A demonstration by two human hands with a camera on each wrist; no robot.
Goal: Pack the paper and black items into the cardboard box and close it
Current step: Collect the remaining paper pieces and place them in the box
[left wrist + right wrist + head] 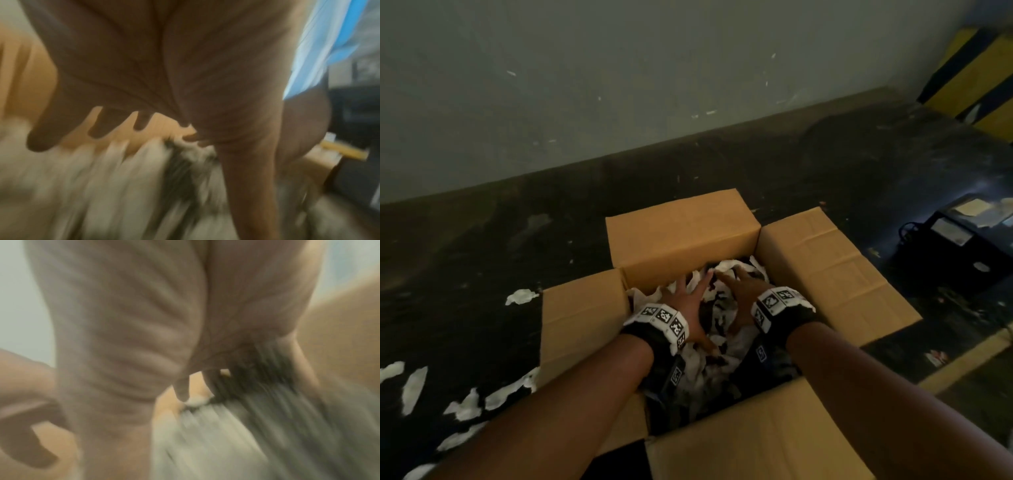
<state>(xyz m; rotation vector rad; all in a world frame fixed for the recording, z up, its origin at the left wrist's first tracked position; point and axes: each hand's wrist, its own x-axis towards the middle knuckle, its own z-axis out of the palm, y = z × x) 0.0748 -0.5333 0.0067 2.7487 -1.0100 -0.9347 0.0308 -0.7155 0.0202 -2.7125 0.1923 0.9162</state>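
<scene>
An open cardboard box (681,236) stands on the dark floor with all flaps spread out. It is filled with crumpled white paper (726,318) mixed with black items (763,373). My left hand (688,298) lies flat on the pile with its fingers spread, pressing down. My right hand (739,284) presses flat beside it, fingers straight and pointing to the far wall of the box. In the blurred left wrist view the spread left hand (127,91) hovers on white paper (98,186). The right wrist view shows the right hand (144,324) on paper (205,434) and dark material.
Torn white paper scraps (465,404) lie on the floor left of the box. A black case (959,240) with papers on it sits at the right. A grey wall (619,85) runs behind, with a yellow-black striped post (972,72) in the far right corner.
</scene>
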